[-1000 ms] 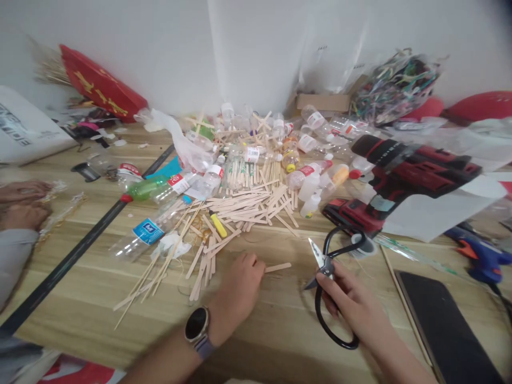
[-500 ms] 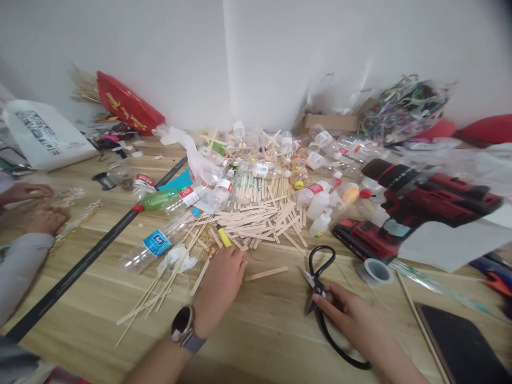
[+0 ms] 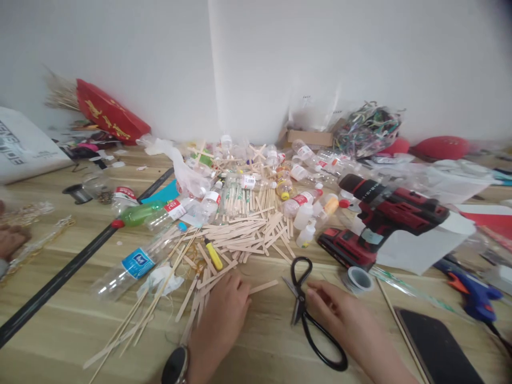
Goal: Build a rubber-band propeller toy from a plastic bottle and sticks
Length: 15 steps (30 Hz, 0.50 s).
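My left hand point(image 3: 227, 301), with a watch point(image 3: 175, 365) at the wrist, is closed, knuckles up, at the near edge of a pile of flat wooden craft sticks point(image 3: 256, 229). Its fingertips are hidden, so what it grips, if anything, does not show. A single loose stick point(image 3: 263, 287) lies right beside those fingers. Black-handled scissors point(image 3: 299, 301) rest on the table, blades slightly apart. My right hand point(image 3: 340, 309) is just right of them, fingers loosely bent and apart, with nothing in them. A yellow-handled tool point(image 3: 214, 255) lies beyond my left hand.
A red cordless drill point(image 3: 384, 213) stands at right near a wire spool point(image 3: 359, 279), a dark phone-like slab point(image 3: 436, 346) and a blue glue gun point(image 3: 474, 293). Plastic bottles point(image 3: 138, 264) lie about. A black pole point(image 3: 64, 277) crosses the left side. Another person's hand point(image 3: 12, 240) is at far left.
My right hand has come off the scissors, which now lie beside it. My left hand stays by the sticks. The view has turned right, bringing the glue gun further in.
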Each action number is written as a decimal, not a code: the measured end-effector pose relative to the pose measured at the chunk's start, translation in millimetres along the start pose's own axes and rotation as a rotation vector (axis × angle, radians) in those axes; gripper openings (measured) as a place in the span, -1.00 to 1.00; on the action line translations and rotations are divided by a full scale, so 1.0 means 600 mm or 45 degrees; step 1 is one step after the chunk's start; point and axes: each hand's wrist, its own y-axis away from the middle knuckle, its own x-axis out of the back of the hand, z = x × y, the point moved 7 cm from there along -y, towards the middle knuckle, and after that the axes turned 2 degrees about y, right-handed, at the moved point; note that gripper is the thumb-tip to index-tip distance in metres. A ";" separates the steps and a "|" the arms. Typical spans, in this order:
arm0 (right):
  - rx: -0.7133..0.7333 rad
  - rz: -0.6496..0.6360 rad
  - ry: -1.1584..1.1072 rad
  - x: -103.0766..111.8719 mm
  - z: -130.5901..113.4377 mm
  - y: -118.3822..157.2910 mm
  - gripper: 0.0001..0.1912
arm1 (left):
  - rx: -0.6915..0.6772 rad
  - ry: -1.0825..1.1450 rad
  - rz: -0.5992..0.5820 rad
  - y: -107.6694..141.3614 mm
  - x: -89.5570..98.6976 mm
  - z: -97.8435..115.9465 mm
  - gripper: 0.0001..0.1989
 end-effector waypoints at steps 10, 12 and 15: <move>0.162 0.071 0.118 -0.027 -0.016 -0.010 -0.59 | -0.037 -0.061 0.046 -0.009 -0.013 -0.001 -0.65; 0.205 0.077 0.135 -0.036 -0.009 -0.008 -0.58 | -0.064 -0.075 0.068 -0.012 -0.003 0.005 -0.70; 0.272 0.106 0.167 -0.050 0.001 -0.002 -0.57 | -0.103 -0.105 0.107 -0.023 0.024 0.015 -0.77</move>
